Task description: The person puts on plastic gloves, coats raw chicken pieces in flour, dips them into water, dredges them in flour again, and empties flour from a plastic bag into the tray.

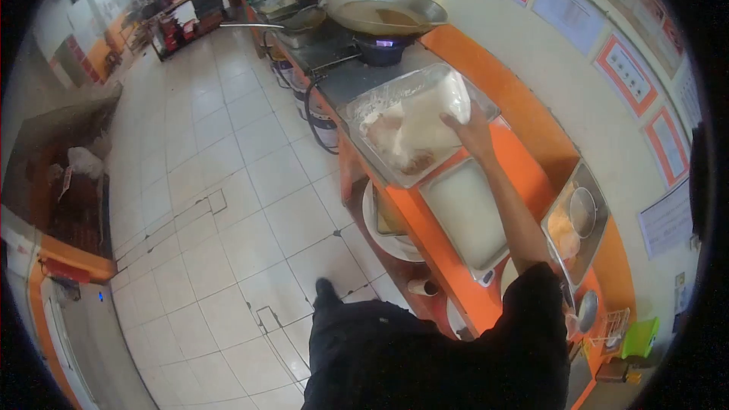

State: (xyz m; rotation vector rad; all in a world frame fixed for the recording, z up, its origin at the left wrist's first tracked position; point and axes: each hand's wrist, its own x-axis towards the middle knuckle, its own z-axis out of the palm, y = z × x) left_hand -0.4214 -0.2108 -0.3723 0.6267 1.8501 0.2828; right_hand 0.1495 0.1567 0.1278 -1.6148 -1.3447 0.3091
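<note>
My right hand [472, 130] grips the edge of a white plastic container [455, 96], which is tipped over a large metal tray [483, 99]. A pale, flour-like mass [425, 118] shows below the container's mouth. White powder and brownish, coated-looking pieces [419, 161] lie in the tray; their kind is hard to make out. Under my forearm sits a second metal tray [465, 216] with a cloudy whitish content. My left hand does not show.
A wide wok [385, 9] with brownish liquid rests on a burner beyond the trays. A long-handled pan [304, 21] stands beside it. Along the wall, a metal tray [600, 216] holds orange items and a strainer [582, 211]. Tiled floor [228, 220] runs along the counter's left.
</note>
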